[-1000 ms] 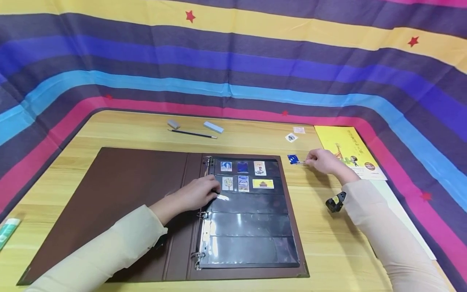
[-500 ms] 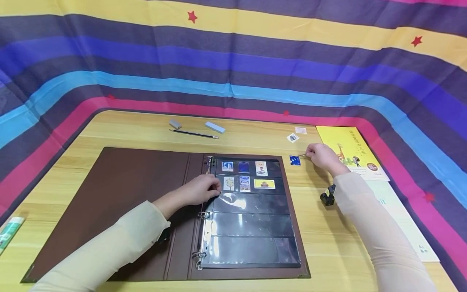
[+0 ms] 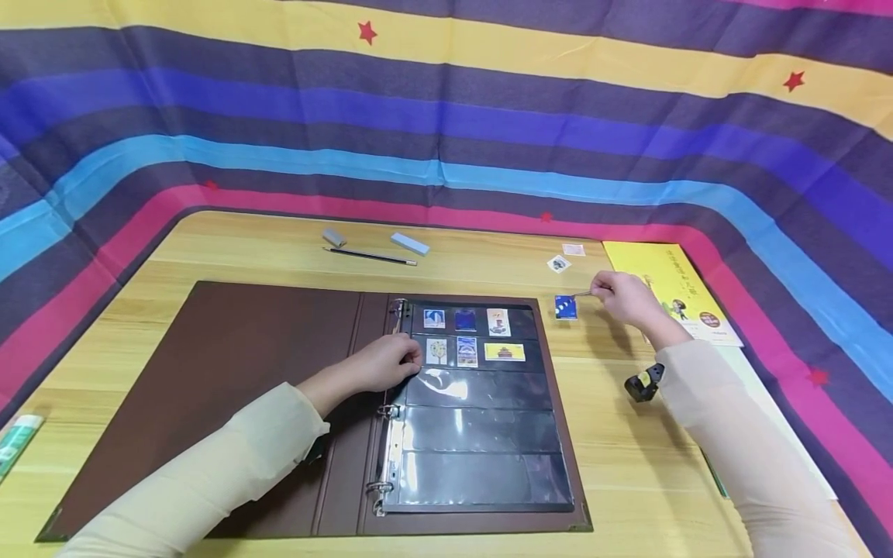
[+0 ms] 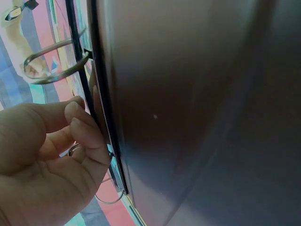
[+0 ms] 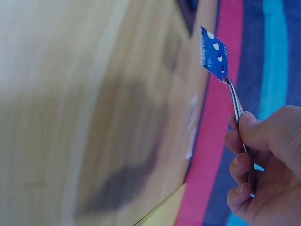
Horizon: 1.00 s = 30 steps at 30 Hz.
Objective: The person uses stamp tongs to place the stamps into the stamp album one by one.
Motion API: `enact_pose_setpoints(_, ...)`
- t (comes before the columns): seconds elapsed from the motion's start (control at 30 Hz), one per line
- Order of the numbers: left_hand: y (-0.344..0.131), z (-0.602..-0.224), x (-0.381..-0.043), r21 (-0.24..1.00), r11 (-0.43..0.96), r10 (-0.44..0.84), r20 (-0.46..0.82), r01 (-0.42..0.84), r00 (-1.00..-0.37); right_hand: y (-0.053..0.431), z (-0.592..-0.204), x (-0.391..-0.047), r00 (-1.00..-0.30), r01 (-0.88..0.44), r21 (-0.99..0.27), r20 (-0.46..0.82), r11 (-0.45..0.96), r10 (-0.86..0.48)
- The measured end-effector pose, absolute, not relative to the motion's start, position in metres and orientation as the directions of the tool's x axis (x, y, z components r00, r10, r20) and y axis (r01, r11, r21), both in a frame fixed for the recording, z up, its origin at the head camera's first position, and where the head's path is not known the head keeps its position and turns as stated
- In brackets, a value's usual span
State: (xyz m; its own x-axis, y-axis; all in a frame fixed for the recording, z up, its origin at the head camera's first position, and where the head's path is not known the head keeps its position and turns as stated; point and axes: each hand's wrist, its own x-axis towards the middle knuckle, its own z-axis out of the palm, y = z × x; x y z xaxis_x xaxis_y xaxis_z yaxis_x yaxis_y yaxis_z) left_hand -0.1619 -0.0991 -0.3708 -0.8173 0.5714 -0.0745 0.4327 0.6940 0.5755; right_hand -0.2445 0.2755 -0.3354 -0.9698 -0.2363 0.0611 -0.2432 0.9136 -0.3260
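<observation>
In the head view my right hand (image 3: pixel 625 298) is at the right of the album, above the table. It grips a pair of tweezers (image 5: pixel 236 106); their tips hold a blue stamp (image 5: pixel 215 54) with pale moon shapes by one corner, raised off the wood. A brown ring-binder stamp album (image 3: pixel 279 341) lies spread out. My left hand (image 3: pixel 384 363) is at the inner edge of its black pocket page (image 3: pixel 481 430), thumb and forefinger pinching at the second and third rows; the fingertips are partly hidden. Stamps, including a yellow one (image 3: pixel 505 352), fill the two top rows.
Two loose stamps, one a pale pink stamp (image 3: pixel 574 249), lie at the back right beside a yellow booklet (image 3: pixel 687 291). A pencil (image 3: pixel 373 256), a white eraser (image 3: pixel 409 243) and a grey block (image 3: pixel 334 237) are behind the album. A green glue stick (image 3: pixel 17 442) lies far left.
The tweezers have shifted from the blue stamp's lower right to its upper right corner, and the stamp has been lifted and slightly turned. My left hand stays on the page.
</observation>
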Motion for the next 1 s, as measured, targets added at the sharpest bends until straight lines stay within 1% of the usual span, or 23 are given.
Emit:
enact_pose_setpoints(0.07,-0.099,-0.369,-0.161,0.567,0.686,0.585,-0.056,0.456,-0.809,0.267,-0.33,-0.241,-0.965,-0.261,-0.353,0.075,0.898,-0.252)
enact_pose_setpoints(0.17,-0.099,-0.367,-0.159,0.558,0.691,0.583,-0.054,0.459,-0.811,0.248,-0.325,-0.234,-0.95,-0.312,-0.375,0.106,0.873,-0.294)
enact_pose_setpoints(0.33,-0.097,-0.369,-0.159,0.541,0.712,0.568,-0.07,0.448,-0.82,0.205,-0.324,-0.221,-0.903,-0.429,-0.389,0.159,0.815,-0.399)
enact_pose_setpoints(0.43,-0.098,-0.371,-0.16,0.54,0.707,0.573,-0.061,0.456,-0.817,0.179,-0.327,-0.213,-0.88,-0.472,-0.39,0.16,0.79,-0.447)
enact_pose_setpoints(0.6,-0.1,-0.372,-0.161,0.57,0.679,0.587,-0.044,0.463,-0.808,0.143,-0.336,-0.202,-0.862,-0.498,-0.393,0.124,0.773,-0.492)
enact_pose_setpoints(0.7,-0.101,-0.372,-0.161,0.599,0.663,0.595,-0.055,0.45,-0.802,0.129,-0.343,-0.199,-0.856,-0.508,-0.386,0.126,0.77,-0.502)
enact_pose_setpoints(0.87,-0.103,-0.372,-0.161,0.63,0.646,0.598,-0.067,0.431,-0.798,0.113,-0.354,-0.196,-0.855,-0.516,-0.35,0.158,0.782,-0.494)
enact_pose_setpoints(1.0,-0.103,-0.372,-0.161,0.636,0.64,0.597,-0.058,0.431,-0.8,0.106,-0.36,-0.193,-0.856,-0.515,-0.323,0.153,0.794,-0.493)
